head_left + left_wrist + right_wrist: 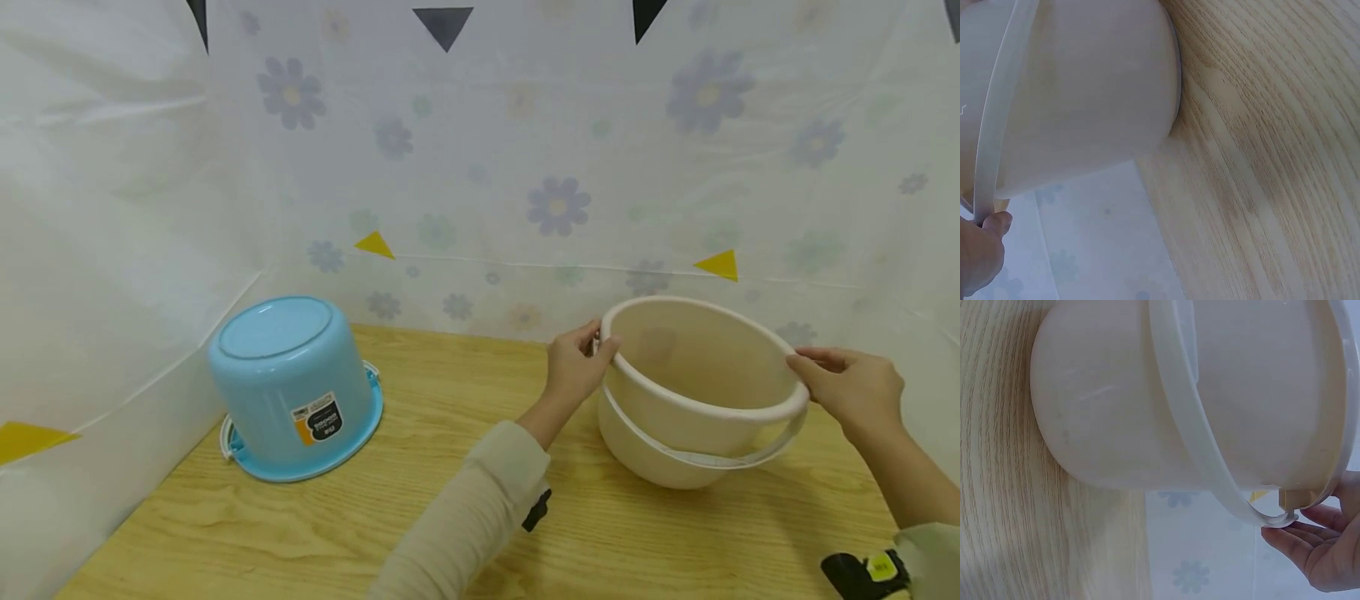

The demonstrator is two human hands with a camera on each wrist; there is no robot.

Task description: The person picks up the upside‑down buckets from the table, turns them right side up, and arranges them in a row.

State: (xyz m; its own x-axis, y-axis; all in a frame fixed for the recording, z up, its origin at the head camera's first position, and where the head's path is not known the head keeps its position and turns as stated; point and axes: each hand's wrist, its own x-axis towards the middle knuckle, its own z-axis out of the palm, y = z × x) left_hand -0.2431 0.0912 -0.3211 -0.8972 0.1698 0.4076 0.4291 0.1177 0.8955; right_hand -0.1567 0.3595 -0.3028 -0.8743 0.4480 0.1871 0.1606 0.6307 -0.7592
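Note:
A cream-coloured bucket (675, 450) stands mouth up at the right of the table, its handle (1194, 434) hanging down across the near side. My left hand (576, 367) grips the left of its rim, thumb on top and fingers under the edge. At the opposite side, my right hand (855, 387) pinches the rim by the handle joint, as the right wrist view shows. In the left wrist view, the bucket wall (1091, 94) fills the upper left, with the left hand (982, 253) at the handle's end.
A light blue bucket (285, 383) with a label sits upside down at the left of the wooden table (420, 467). White flower-patterned sheeting (480, 167) closes off the back and sides. Yellow triangles (720, 265) and dark ones mark the sheeting.

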